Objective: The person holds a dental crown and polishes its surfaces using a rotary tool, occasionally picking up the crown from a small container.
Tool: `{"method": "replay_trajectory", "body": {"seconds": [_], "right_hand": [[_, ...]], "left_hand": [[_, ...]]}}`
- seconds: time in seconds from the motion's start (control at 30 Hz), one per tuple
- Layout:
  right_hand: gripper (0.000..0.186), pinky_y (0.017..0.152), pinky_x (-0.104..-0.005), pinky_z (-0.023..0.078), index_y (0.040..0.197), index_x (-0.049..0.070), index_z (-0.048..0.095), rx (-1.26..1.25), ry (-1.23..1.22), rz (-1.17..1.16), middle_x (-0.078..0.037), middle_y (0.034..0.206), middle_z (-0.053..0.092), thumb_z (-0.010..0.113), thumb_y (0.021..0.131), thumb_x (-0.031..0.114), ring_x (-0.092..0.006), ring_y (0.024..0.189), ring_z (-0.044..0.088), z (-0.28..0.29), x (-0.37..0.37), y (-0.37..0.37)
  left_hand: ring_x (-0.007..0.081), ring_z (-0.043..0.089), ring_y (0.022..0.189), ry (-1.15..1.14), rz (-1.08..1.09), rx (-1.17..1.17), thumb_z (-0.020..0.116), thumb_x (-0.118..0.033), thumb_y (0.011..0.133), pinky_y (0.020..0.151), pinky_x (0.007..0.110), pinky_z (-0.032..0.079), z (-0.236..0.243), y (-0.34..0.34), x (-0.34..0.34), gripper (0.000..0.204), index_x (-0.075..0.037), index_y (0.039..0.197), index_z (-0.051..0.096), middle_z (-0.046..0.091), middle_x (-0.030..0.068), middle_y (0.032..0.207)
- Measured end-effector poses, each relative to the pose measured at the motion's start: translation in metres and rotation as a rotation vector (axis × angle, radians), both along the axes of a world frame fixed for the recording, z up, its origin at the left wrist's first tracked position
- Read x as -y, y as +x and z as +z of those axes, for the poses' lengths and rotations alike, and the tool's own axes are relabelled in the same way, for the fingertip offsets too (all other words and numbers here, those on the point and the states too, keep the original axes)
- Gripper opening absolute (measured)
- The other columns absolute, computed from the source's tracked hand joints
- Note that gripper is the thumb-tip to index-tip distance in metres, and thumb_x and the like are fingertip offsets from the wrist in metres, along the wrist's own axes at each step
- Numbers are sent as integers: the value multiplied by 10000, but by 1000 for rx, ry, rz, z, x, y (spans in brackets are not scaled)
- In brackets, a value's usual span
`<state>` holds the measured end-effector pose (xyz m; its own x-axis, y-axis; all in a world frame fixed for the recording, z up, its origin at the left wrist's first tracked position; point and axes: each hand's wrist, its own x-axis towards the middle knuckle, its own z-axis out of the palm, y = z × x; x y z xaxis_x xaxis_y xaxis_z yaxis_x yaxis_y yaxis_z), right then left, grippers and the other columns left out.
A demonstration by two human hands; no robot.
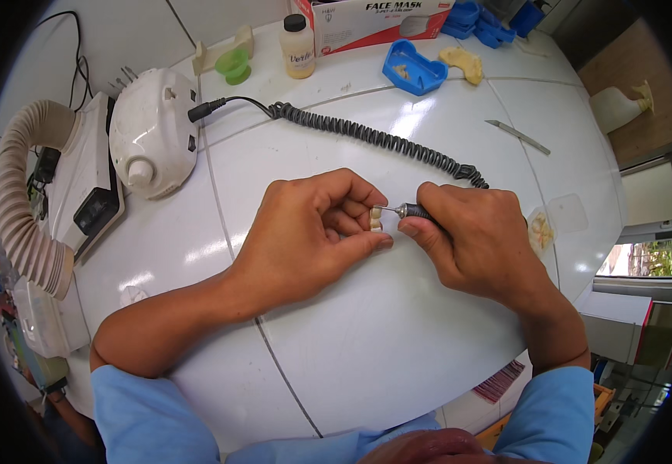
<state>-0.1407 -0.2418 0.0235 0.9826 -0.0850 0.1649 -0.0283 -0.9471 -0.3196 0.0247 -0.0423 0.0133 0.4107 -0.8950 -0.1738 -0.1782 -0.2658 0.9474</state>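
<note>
My left hand (313, 232) pinches a small cream-coloured dental piece shaped like a few joined teeth (375, 218) between thumb and fingers. My right hand (467, 232) grips a dark rotary handpiece (417, 212), its thin metal bit reaching the upper part of the dental piece. The handpiece's coiled black cord (367, 135) runs back to a white control unit (153, 135) at the upper left. Both hands are over the white tiled worktop (313, 371), near its middle.
At left stands a white machine (81, 201) with a ribbed hose (19, 178). Along the back are a green cup (232, 66), bottle (299, 50), mask box (378, 23), blue trays (413, 69) and yellow mould (463, 63). Right lie a blade (517, 135) and clear container (564, 213).
</note>
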Motion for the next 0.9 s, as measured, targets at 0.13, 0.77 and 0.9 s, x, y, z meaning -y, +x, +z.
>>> {"method": "replay_trajectory", "body": {"seconds": [0.13,0.77,0.9], "right_hand": [[351,530,-472,492,909,84,671,-5,1,3,-93,719,698,756,1085,375,-339,593,683,2,0,0],[342,528,-459,491,930,90,698,-19,-1,17,-83,713,702,745,1091,388,-320,592,695,3,1,1],[350,530,-460,493,922,90,693,-43,3,30,-83,716,702,744,1092,392,-322,590,692,5,2,0]], "left_hand": [[49,748,889,-26,14,-18,940,-91,972,768,200,574,-5,0,0,373,33,1273,759,817,42,1029],[28,709,847,-18,2,35,949,-118,958,726,192,524,-3,1,0,366,15,1248,771,787,10,981],[21,700,840,-22,0,34,955,-126,952,707,190,505,-3,1,0,364,10,1234,770,775,-2,970]]}}
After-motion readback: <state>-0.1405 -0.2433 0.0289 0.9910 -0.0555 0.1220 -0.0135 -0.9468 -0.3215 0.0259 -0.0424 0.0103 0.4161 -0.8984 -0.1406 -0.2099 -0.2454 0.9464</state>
